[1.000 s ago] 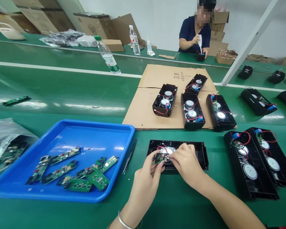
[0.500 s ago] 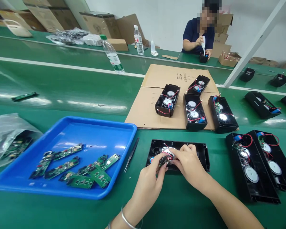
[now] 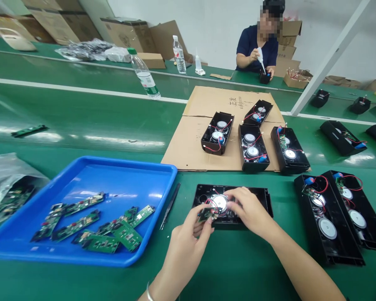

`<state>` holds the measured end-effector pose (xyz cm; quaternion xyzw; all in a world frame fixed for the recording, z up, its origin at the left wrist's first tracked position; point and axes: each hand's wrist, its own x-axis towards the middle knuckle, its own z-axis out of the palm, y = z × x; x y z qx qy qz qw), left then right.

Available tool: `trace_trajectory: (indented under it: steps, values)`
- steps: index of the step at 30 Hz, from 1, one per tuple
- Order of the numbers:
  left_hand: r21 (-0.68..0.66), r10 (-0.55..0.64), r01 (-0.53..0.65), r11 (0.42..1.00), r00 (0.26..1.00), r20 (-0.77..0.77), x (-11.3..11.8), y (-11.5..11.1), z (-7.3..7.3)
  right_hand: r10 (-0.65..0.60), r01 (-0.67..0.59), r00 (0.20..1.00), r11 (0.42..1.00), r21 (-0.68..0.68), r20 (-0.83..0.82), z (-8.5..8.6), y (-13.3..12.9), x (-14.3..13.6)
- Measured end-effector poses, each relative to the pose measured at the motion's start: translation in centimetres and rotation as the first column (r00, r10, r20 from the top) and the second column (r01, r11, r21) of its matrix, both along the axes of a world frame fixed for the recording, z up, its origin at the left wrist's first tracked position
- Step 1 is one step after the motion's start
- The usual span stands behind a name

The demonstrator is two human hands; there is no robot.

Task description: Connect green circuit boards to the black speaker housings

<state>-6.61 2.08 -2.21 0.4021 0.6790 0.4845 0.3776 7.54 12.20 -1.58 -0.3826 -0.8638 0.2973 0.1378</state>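
Head view: left hand [image 3: 184, 239] keeps its pinch on a circuit board [image 3: 204, 214] while the right hand [image 3: 251, 211] has let go.
From the left, a clear bag [image 3: 6, 169] of boards, a blue tray [image 3: 128, 175] of loose boards and the tweezers [image 3: 169, 207] lie as they did half a second ago; the board, clamped between the left thumb and fingers over the near left part of an open black case [image 3: 264, 200], has turned and shows more of its face; the right thumb and forefinger, on it then, are now parted at the right side of the round speaker [image 3: 219, 203], contact unclear; farther right, two black cases [image 3: 327, 228] remain in place.
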Motion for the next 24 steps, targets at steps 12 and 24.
trace_trajectory:
  steps: [12, 24]
  values:
    - [-0.035, 0.072, -0.076, 0.996, 0.992, -0.104, 0.4, -0.2, 0.4, -0.123, 0.128, 0.98, 0.992, -0.022, 0.155, -0.5, 0.2, -0.1]
    - [0.014, 0.122, -0.121, 0.993, 0.982, -0.142, 1.1, 1.3, -0.2, -0.002, -0.005, 0.939, 1.0, -0.02, -0.344, -0.4, -1.0, 0.2]
